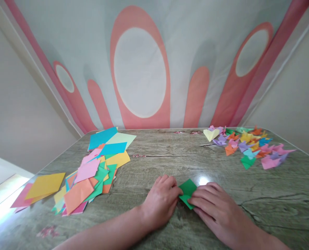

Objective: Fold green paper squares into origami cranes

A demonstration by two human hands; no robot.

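A small piece of green origami paper (188, 188) lies on the table between my two hands, with a crease across it. My left hand (163, 198) pinches its left corner, fingers curled and pressed together. On the right side, my right hand (214, 205) has its thumb and fingers closed on the paper's edge. The underside of the paper and some fingertips are hidden.
Loose coloured paper sheets (88, 170) lie in a messy pile at the left, with yellow sheets (45, 185) beside it. Several folded paper figures (248, 146) cluster at the far right of the wood-patterned table (159, 156). A patterned cloth (177, 69) hangs behind.
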